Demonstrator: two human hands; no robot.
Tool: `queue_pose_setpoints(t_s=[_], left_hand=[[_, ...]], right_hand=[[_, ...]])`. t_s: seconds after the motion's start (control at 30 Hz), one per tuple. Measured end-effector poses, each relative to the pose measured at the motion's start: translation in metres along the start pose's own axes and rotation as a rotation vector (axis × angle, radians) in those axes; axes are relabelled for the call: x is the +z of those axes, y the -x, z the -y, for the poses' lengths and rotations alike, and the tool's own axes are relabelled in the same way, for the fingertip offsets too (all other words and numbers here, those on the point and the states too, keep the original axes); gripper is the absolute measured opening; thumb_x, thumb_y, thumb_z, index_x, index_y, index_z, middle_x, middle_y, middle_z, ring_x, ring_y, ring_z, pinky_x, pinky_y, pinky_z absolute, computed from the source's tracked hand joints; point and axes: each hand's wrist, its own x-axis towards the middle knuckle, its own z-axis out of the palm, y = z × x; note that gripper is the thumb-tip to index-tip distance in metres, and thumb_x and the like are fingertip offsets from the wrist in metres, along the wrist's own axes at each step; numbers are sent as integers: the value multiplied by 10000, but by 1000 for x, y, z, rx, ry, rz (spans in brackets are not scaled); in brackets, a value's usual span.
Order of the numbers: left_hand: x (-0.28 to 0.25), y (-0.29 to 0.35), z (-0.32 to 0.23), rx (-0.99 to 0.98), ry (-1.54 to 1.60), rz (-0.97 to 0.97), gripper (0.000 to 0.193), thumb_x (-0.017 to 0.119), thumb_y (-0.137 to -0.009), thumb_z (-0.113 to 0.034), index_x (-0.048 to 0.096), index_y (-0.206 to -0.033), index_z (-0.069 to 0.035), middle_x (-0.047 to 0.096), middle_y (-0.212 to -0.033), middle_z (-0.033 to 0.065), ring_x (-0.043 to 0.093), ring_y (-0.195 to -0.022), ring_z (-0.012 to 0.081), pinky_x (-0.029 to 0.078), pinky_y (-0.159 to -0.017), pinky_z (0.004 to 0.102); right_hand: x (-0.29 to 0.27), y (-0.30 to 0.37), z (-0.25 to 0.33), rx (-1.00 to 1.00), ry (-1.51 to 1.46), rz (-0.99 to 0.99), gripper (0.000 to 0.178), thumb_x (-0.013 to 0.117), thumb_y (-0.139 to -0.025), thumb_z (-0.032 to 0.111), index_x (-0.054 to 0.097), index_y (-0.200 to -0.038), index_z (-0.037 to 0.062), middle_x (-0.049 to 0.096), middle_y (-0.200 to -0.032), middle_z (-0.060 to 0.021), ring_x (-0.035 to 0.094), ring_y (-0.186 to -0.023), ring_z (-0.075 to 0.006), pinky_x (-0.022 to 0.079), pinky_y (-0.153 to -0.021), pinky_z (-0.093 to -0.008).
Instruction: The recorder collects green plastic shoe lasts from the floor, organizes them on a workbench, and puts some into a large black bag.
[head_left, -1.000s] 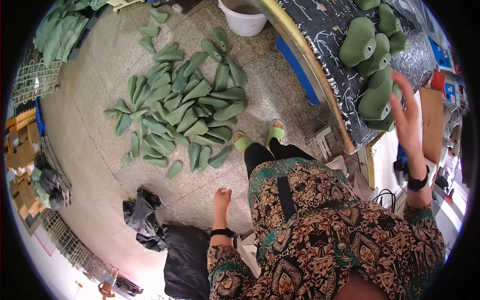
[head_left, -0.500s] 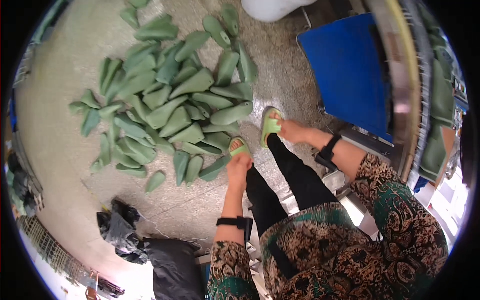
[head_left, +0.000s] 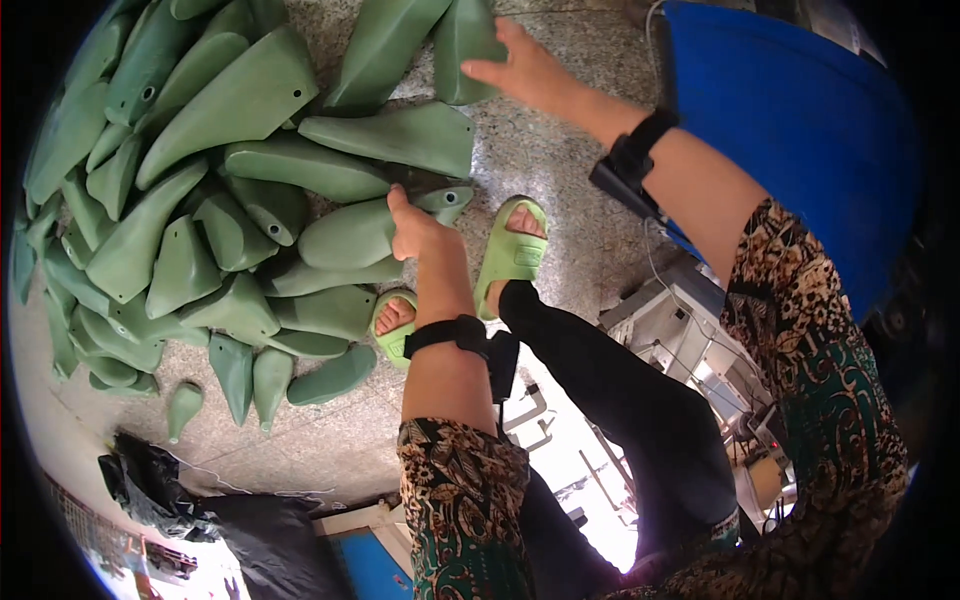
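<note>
Green shoe lasts lie heaped on the floor in front of me, some with a dark-ringed hole. My left hand is at one shoe last on the near right side of the heap. Its fingers are partly apart and overlap the last; I cannot tell whether they press on it. Farther out, my right hand is stretched with thumb and fingers spread and nothing in it. Its fingertips are beside a shoe last at the far right edge of the heap.
My feet in light green slippers stand close to the heap. A blue panel rises on the right. Black plastic bags lie at the lower left, and a thin white cord runs along the floor there.
I have bent closer to the heap, so the lasts look larger. Both hands have gone from near my legs out to the lasts, the right one opening and reaching farther.
</note>
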Motion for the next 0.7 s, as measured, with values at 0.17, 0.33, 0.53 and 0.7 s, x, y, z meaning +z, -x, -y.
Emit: queue_pose_setpoints(t_s=[0.17,0.33,0.53,0.7], left_hand=[[-35,-8,-23,61,-99,-17,561,706,-616,-226,464,-1041,50,556,-958,134,561,-808,244,474,-704,372],[-101,49,-35,-105,-310,519,276,597,-721,-189,549,-926,-11,563,-882,69,536,-857,213,448,-768,356],[-172,165,-102,-123,-476,576,299,578,-717,-134,538,-980,0,574,-886,92,568,-830,225,452,-786,345],[-202,274,-152,-118,-538,550,326,584,-712,-129,531,-1003,9,578,-897,103,567,-855,239,456,-804,362]], right_hand=[[12,-23,68,286,-315,166,544,655,-766,170,432,-1237,13,457,-1226,-151,432,-1143,-331,388,-930,-455],[-10,26,13,558,-152,176,446,697,-609,319,636,-840,-57,635,-775,-156,627,-714,-204,509,-649,-335],[-67,174,66,883,-630,329,527,612,-692,395,605,-930,-75,616,-872,-153,591,-776,-227,459,-682,-338],[-147,237,179,1043,-1065,324,471,573,-755,408,583,-1018,17,621,-933,-82,591,-827,-164,454,-745,-298]])
